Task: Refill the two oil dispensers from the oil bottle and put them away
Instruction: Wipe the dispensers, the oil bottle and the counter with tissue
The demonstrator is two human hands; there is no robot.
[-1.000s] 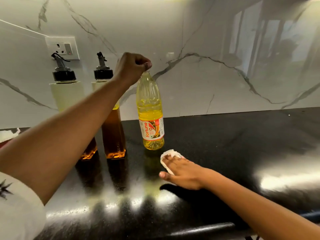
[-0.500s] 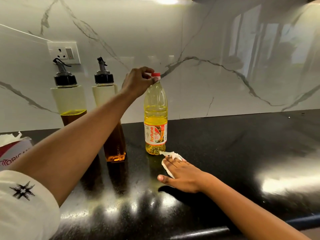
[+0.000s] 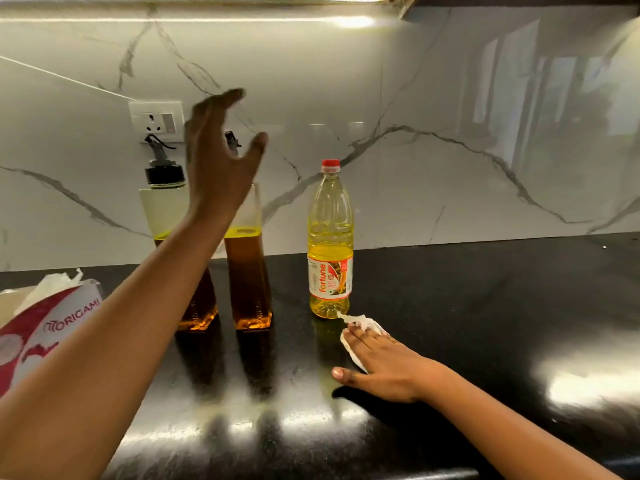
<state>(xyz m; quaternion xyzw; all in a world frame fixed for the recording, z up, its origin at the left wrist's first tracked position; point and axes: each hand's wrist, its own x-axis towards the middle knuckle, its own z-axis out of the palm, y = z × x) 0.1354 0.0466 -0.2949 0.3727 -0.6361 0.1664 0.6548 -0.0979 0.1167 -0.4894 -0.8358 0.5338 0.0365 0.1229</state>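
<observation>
Bottle (image 3: pixel 330 237) capped, right of spread, empty left hand (image 3: pixel 218 161) | right hand (image 3: pixel 381 365) flat on tissue (image 3: pixel 363 322)

Your left arm crosses the left dispenser (image 3: pixel 162 202), left hand (image 3: pixel 218 157) spread in front of the right dispenser (image 3: pixel 247 271). Open gap between that one and the bottle (image 3: pixel 330 244). Counter (image 3: pixel 485 306) right of bottle is open. Tissue pack (image 3: pixel 52 323) blocks far left; right hand (image 3: pixel 377 362) lies flat just before the bottle

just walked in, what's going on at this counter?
A person presses a tissue on the counter with the right hand, beside the base of the capped oil bottle. The left hand is open in the air, in front of the right dispenser, holding nothing. It and the left dispenser stand partly filled by the wall.
</observation>
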